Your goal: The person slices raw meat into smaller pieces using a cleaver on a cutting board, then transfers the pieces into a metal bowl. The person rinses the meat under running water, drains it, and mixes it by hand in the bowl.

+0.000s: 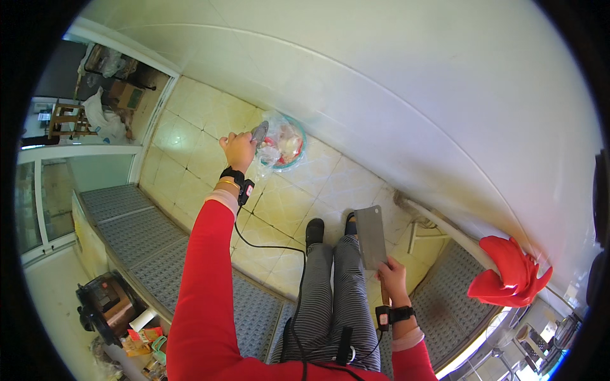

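My left hand (239,150) is stretched out over the tiled floor, gripping a flat grey object (260,132), too small to name for sure. Just beyond it stands a round teal bin (303,152), lined with a clear plastic bag and holding red and white scraps. Nearer my body, my right hand (391,278) holds a cleaver (371,235) by its wooden handle, the broad steel blade upright beside my right leg.
Grey mats (157,247) cover a low ledge at left. A black appliance (107,305) and packets stand at lower left. Red rubber gloves (512,276) hang on a pale pole (445,228) at right. A sliding door frame (95,150) is at upper left.
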`<state>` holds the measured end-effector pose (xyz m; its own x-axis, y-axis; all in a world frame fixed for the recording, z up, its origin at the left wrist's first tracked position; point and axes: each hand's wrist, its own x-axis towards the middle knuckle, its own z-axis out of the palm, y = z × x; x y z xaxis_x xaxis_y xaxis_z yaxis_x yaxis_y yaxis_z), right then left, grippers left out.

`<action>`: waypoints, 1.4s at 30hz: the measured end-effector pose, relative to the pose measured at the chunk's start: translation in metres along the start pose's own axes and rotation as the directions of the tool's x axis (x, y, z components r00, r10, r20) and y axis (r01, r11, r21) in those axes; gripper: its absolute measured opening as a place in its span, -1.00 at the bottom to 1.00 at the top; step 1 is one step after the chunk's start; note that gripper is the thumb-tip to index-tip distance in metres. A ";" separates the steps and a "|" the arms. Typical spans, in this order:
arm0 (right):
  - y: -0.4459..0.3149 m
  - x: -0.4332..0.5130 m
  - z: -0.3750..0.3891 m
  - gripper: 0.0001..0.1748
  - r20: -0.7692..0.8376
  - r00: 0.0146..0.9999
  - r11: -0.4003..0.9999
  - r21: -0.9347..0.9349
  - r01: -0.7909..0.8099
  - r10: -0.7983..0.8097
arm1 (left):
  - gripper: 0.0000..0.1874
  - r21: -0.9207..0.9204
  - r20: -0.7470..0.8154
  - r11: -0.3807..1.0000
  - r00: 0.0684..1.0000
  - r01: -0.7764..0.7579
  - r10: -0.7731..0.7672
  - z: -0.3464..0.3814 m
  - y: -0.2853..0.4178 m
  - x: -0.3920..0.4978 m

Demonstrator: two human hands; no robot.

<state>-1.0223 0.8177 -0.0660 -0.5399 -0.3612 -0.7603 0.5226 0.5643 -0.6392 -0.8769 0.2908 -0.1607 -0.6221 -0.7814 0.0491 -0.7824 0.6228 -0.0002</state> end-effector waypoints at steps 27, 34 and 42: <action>0.139 -0.400 -0.264 -0.66 -0.584 0.802 0.992 0.052 -0.115 0.124 | -0.71 -0.696 -0.055 0.027 0.090 -0.718 0.994 -0.338 0.470 -0.333; 0.244 -0.529 -0.339 -0.72 -0.748 0.603 0.949 0.313 -0.046 0.276 | -0.65 -0.845 0.043 -0.048 -0.156 -0.532 0.987 -0.390 0.682 -0.518; 0.314 -0.581 -0.390 -0.68 -0.786 0.441 0.866 0.498 0.039 0.433 | -0.63 -0.520 0.138 0.003 -0.080 -0.854 0.987 -0.401 0.905 -0.661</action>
<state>-0.8014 1.4942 0.2200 -0.5310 0.6686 -0.5206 0.7604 0.1048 -0.6410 -1.1613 1.3861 0.2075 -0.7266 0.6722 -0.1424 0.5444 0.6897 0.4774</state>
